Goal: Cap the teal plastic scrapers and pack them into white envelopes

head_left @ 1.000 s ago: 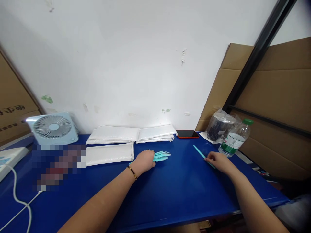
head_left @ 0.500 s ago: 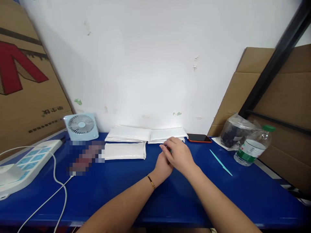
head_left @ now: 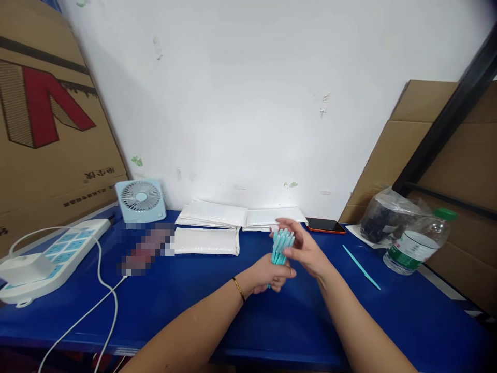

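Note:
My left hand (head_left: 272, 273) is closed around a bundle of slim turquoise eyebrow razors (head_left: 282, 243), held upright above the blue table. Their paler upper ends stick out over my fist, and a little of the lower end shows beneath it. At the top of the bundle, my right hand (head_left: 303, 246) curls round from the right, thumb against the near side and fingers behind. Exactly how firmly those fingers press cannot be seen. One more turquoise eyebrow razor (head_left: 361, 267) lies alone on the table, to the right of my right forearm.
White padded packets (head_left: 207, 241) lie by the wall, with a phone (head_left: 326, 225) to their right. A water bottle (head_left: 417, 246) and a plastic-wrapped roll (head_left: 384, 220) stand at right. On the left are a small fan (head_left: 142, 199), a power strip (head_left: 73, 254) and a white cable (head_left: 83, 310).
My hands were clasped together, hiding the bundle. Now the right hand has opened out a little and the razors' upper ends show. The view has turned slightly left.

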`<action>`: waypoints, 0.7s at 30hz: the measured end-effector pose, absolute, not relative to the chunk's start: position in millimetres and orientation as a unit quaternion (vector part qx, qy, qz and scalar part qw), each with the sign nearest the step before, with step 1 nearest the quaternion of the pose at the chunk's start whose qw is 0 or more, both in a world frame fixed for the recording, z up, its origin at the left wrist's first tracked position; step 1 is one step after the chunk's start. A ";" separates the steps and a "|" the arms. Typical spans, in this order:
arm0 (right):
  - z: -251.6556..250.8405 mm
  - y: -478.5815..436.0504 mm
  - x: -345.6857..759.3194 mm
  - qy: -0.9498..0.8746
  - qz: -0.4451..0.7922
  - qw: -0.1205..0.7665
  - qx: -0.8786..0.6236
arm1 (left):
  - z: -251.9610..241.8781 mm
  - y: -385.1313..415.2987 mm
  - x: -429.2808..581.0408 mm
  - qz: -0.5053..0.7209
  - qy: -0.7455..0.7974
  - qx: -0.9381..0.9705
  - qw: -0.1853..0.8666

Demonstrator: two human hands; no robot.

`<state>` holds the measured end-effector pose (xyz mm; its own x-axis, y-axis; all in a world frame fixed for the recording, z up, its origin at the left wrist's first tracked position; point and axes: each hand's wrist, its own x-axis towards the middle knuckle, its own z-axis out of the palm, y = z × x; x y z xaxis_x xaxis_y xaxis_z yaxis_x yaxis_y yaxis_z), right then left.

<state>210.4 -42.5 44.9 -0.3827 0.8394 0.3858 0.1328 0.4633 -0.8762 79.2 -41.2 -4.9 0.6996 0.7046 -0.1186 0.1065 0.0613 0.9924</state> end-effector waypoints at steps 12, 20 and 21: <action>23.7 -43.2 225.8 -0.440 0.701 0.543 -0.143 | 25.2 -36.2 -23.8 0.149 0.437 0.869 0.178; 15.3 -39.5 224.3 -0.471 0.651 0.537 -0.255 | 29.2 33.6 -92.5 -0.095 0.564 0.819 0.037; 13.4 -38.6 221.9 -0.478 0.638 0.533 -0.283 | 28.3 34.9 -87.7 -0.092 0.555 0.826 0.032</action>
